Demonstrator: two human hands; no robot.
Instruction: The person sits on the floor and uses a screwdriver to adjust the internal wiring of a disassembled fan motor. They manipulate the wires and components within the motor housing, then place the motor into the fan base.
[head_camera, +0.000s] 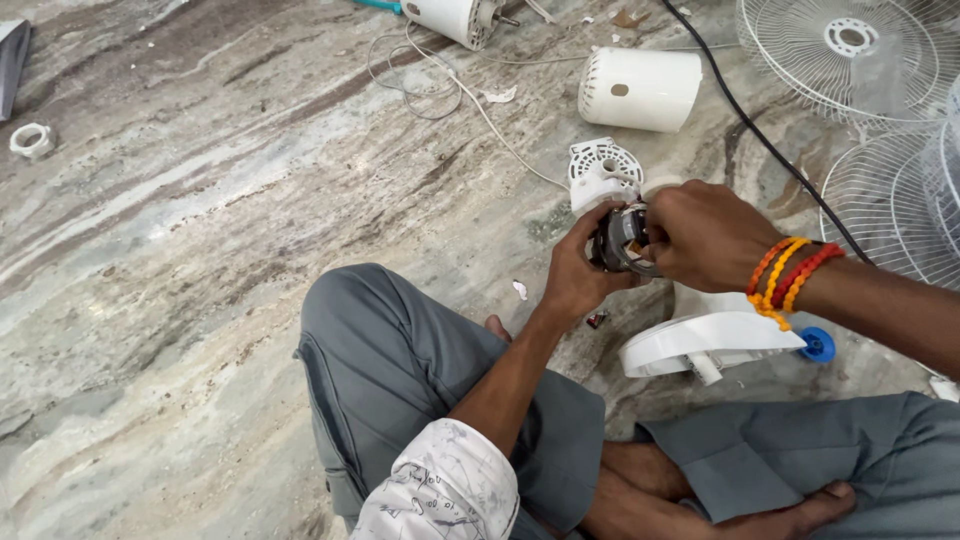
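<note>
My left hand (575, 275) grips a round fan motor (618, 240), dark with copper windings, from its left side. My right hand (705, 235), with orange and red thread bands at the wrist, closes on the motor from the right, fingers at its top edge. Both hands hold it above the stone floor, in front of my crossed legs in grey trousers. Just behind the motor lies a white vented motor cover plate (603, 170). Below my right hand rests a white plastic fan housing part (700, 345) with a blue knob (818, 345).
A white cylindrical motor cover (640, 88) lies farther back, with another white motor body (455, 18) and loose white wire (430, 85). White fan guards (850, 50) lie at the right. A black cable (760, 135) crosses the floor. A white ring (32, 140) sits far left.
</note>
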